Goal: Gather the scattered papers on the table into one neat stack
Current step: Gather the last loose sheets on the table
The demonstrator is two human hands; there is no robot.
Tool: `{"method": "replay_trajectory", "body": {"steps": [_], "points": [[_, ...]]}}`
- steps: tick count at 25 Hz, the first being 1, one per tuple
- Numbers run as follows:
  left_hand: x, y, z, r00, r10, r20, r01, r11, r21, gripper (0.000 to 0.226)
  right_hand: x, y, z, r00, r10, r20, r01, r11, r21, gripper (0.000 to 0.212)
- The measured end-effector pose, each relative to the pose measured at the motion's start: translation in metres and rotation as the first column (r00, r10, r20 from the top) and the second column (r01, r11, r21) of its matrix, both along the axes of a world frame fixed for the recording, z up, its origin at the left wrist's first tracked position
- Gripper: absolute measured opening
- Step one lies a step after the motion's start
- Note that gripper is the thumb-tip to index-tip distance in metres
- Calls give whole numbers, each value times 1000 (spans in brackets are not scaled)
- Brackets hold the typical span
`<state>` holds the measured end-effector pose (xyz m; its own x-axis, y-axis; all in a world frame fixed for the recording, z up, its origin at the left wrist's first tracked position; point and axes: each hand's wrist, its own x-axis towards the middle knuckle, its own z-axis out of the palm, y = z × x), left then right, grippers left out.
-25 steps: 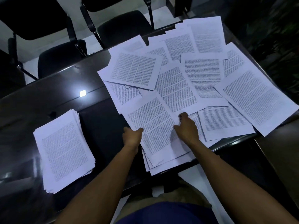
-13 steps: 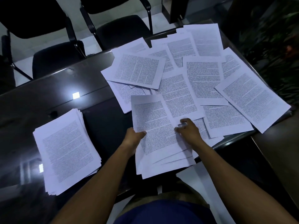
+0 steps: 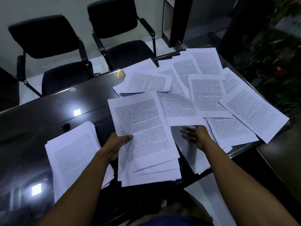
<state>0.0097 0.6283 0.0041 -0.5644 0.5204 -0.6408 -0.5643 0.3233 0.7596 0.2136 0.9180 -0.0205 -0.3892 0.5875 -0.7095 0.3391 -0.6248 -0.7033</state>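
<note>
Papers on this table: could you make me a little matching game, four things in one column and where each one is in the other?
Things:
1. left hand
2. right hand
3. finished stack
4. black chairs

Places:
A. beyond the table's far edge
B. gripping a fanned bundle of sheets
C. flat on the table's left part
D. reaching among the loose papers

Pairs: 1-B, 2-D, 3-C, 4-A

White black-printed papers (image 3: pixel 206 93), black table (image 3: pixel 48 108)

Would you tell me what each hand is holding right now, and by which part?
The left hand grips a sheaf of white printed papers at its left edge, thumb on top. The right hand is blurred; whether it holds anything cannot be told.
</note>
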Motion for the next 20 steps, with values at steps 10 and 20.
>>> {"method": "replay_trajectory", "body": {"steps": [10,20], "points": [[19,17,-24,983,-179,39,182,976,-118,28,-22,116,42,964,-84,-254,17,967,-255,75],[33,63,-52,987,81,136,-50,975,-216,31,-50,195,24,813,530,242,-578,787,217,37]]}}
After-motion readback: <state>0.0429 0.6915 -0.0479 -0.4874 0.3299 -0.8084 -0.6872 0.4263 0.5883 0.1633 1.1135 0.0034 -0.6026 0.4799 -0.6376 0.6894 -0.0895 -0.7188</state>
